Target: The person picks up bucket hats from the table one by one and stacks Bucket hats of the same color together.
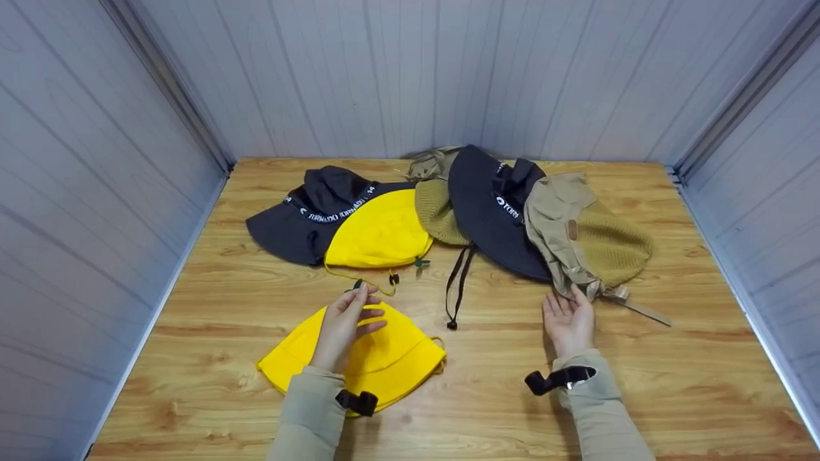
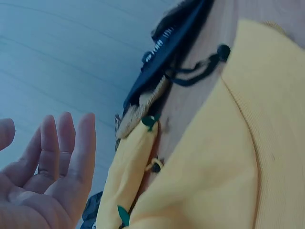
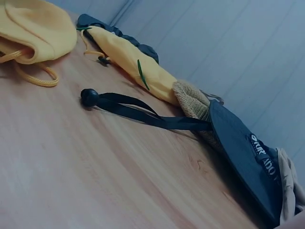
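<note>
In the head view a yellow bucket hat [image 1: 403,349] lies at the front left of the table. Over it hovers my left hand [image 1: 346,326], fingers loosely bent and nothing held; the left wrist view shows its raised fingers apart from the fabric. My right hand [image 1: 570,323] is palm up at the near edge of a beige hat [image 1: 554,211]; whether its fingertips touch the cloth I cannot tell. That beige hat overlaps a mustard knit hat [image 1: 618,246] and a dark wide-brimmed hat [image 1: 480,211]. Only a sliver of the right hand shows in the right wrist view.
At the back left, another yellow hat [image 1: 381,230] overlaps a second dark hat [image 1: 282,224]. A second knit hat [image 1: 442,214] and another beige hat [image 1: 435,163] sit behind. A black chin cord [image 1: 456,288] trails forward. Panelled walls [image 1: 410,77] enclose the wooden table [image 1: 487,403].
</note>
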A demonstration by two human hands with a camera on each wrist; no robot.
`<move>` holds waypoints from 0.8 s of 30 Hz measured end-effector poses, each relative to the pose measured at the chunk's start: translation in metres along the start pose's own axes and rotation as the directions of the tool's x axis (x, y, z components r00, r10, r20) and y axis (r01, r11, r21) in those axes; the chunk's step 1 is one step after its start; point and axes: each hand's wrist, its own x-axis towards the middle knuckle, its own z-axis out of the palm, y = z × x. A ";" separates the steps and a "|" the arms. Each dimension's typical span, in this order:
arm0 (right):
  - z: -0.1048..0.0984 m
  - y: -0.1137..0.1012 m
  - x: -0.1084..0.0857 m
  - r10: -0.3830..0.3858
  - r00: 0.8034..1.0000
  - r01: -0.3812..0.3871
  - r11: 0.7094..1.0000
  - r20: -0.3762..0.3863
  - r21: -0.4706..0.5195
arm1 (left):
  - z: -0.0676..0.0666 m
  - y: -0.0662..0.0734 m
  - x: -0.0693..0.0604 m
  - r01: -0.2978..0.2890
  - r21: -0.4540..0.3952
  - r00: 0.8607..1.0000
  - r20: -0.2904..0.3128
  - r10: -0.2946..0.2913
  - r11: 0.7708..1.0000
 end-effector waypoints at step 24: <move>0.037 -0.031 0.019 0.052 0.979 -0.071 0.993 -0.195 -0.091 | 0.033 -0.019 0.006 0.129 -0.125 0.984 0.136 -0.112 0.984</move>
